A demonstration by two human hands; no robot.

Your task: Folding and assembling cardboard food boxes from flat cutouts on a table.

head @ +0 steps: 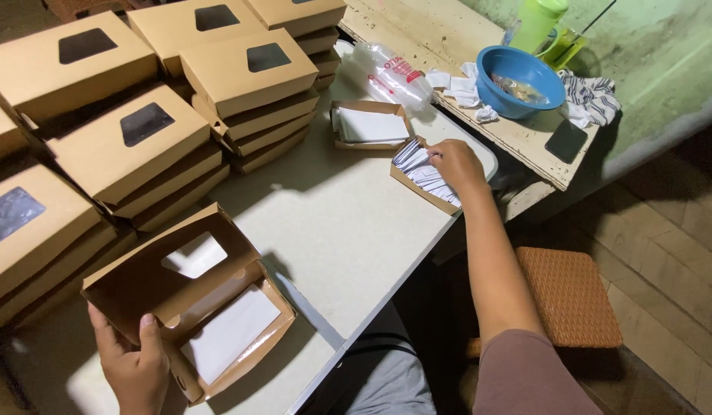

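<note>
My left hand (133, 369) grips the near edge of an open brown cardboard box (195, 307) with a window cut in its raised lid; a white paper liner lies inside it. My right hand (456, 163) reaches across the table, fingers resting on a stack of white paper slips in a small brown tray (423, 178). Just behind that tray sits a second small brown tray (369, 125) holding white sheets.
Stacks of closed brown window boxes (141, 131) fill the left and back of the pale table (348, 230). Farther right are a plastic bag (390, 73), blue bowl (521, 81), green bottle (539, 23), striped cloth, dark phone (566, 141). A woven stool (569, 296) stands below.
</note>
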